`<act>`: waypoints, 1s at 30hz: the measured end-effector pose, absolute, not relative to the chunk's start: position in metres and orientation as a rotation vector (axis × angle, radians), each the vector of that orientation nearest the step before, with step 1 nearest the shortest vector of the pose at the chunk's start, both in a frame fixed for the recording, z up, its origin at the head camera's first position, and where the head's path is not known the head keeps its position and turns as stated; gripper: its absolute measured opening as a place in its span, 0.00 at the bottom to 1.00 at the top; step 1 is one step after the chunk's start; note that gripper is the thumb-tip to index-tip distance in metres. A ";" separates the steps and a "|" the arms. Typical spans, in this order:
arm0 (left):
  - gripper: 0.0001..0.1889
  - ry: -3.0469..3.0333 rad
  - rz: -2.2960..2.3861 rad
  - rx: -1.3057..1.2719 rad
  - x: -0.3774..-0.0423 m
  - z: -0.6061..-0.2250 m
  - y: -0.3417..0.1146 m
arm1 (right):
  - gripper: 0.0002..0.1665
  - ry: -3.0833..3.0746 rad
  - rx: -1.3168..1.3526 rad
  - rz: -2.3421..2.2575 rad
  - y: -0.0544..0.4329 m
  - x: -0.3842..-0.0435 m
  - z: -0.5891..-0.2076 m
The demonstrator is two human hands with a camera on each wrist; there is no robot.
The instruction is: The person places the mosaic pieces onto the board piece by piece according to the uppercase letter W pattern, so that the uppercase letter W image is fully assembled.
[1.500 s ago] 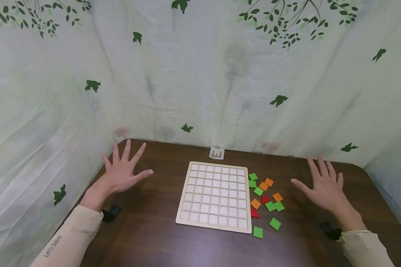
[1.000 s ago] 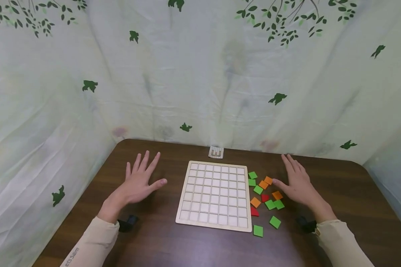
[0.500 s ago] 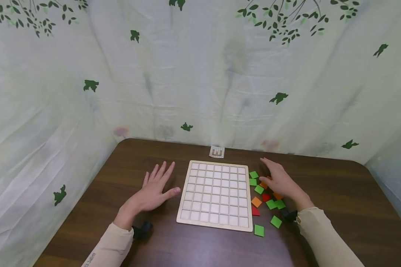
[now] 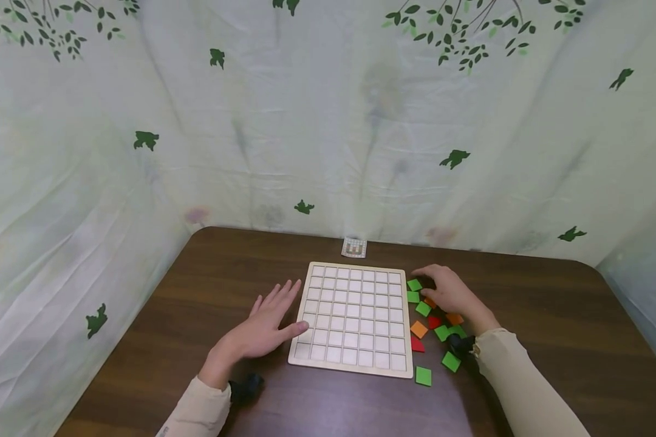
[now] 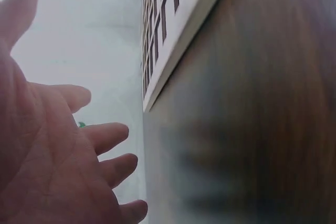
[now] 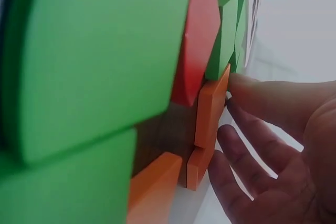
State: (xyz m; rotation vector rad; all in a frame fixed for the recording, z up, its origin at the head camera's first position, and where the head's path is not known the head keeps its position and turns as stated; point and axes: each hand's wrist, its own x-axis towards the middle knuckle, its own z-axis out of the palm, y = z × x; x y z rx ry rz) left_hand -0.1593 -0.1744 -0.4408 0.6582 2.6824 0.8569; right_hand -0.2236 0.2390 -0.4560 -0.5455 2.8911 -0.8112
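Observation:
A square pale wooden board [image 4: 355,318] with a grid of white cells lies on the brown table. My left hand [image 4: 265,328] is at its left edge, fingers extended and thumb apart; the left wrist view shows the bare palm and nothing held. My right hand [image 4: 452,292] reaches over the loose tiles to the board's right. Its thumb and fingers bend loosely around the far green tile [image 4: 414,284], with no tile visibly gripped. In the right wrist view the fingers come close to two orange tiles [image 6: 212,108]; whether they touch is unclear.
Several more green tiles [image 4: 423,376], orange tiles [image 4: 418,329] and red pieces [image 4: 417,345] lie scattered along the board's right side. A small printed card [image 4: 354,247] lies at the table's back edge, before a pale leaf-patterned curtain [image 4: 328,133].
Both hands have moved inward from the table's sides: the left to the board's left edge, the right over the tiles. The right fingers have gone from spread to bent. Board and tiles look unmoved.

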 end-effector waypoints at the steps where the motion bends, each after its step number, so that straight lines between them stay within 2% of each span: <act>1: 0.47 2.676 0.855 0.668 -0.159 -0.441 -0.173 | 0.24 2.897 -0.545 -0.796 0.239 -0.224 -0.456; 15: 0.56 2.602 0.810 0.731 -0.152 -0.449 -0.162 | 0.15 2.933 -0.525 -0.690 0.233 -0.226 -0.456; 20: 0.59 2.602 0.802 0.742 -0.151 -0.450 -0.162 | 0.16 2.946 -0.481 -0.675 0.232 -0.224 -0.456; 30: 0.58 2.613 0.809 0.777 -0.150 -0.452 -0.163 | 0.18 2.957 -0.443 -0.735 0.228 -0.215 -0.452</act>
